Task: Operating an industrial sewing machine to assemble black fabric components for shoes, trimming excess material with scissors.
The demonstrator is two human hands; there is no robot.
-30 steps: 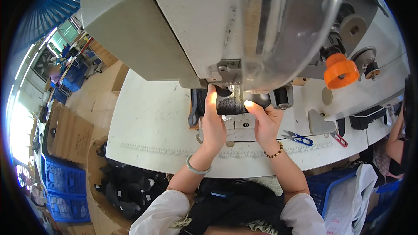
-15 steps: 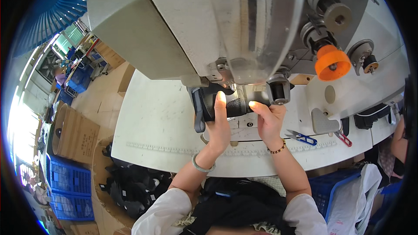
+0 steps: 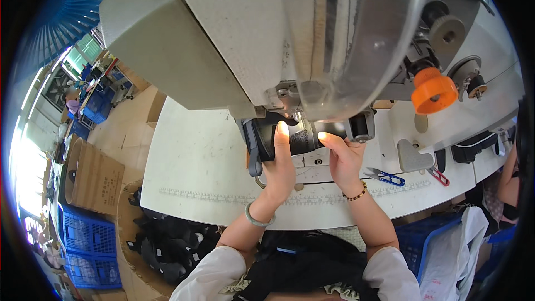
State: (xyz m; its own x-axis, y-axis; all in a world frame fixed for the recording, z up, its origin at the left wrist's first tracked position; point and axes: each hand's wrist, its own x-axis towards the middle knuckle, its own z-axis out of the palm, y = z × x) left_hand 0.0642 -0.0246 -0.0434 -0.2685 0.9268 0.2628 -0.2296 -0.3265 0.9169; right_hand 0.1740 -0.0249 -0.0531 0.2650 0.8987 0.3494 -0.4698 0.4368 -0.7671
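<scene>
A black padded fabric piece [image 3: 304,140] with a grey-black strap [image 3: 254,153] at its left end lies under the needle area of a sewing machine [image 3: 223,33]. My left hand [image 3: 281,173] is closed on its left part, thumb on top and pointing up, fingers hidden beneath. My right hand [image 3: 346,164] pinches its right part, with the thumb on the near edge and the other fingers partly hidden. Light from the machine falls on both thumbs. The needle itself is hard to make out behind the machine head and clear guard [image 3: 356,50].
Blue-handled thread snips [image 3: 385,176] and red-handled snips [image 3: 439,176] lie right of my right hand. A ruler strip [image 3: 212,195] runs along the white table's near edge. A carton of black pieces [image 3: 173,239] stands lower left, a blue crate [image 3: 418,239] lower right.
My view has shifted a little, so the machine head looks larger and its orange knob sits lower and further right. Both hands keep nearly the same hold on the fabric piece.
</scene>
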